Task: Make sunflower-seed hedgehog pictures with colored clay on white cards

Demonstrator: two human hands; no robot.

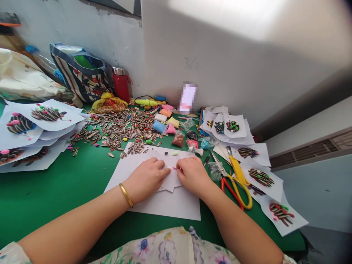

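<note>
A pink piece (174,168) is being worked, apparently pinched by the right hand (194,175); paper (171,181) is steadied by the left hand (147,178) (grip indistinct); delicate handling seems called for next.

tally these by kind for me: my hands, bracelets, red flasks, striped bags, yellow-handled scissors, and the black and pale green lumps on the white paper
Hands: 2 (left hand, right hand)
Bracelet: 1
Red flask: 1
Striped bag: 1
Yellow-handled scissors: 1
Black lump: 1
Pale green lump: 1
Total: 8
</note>
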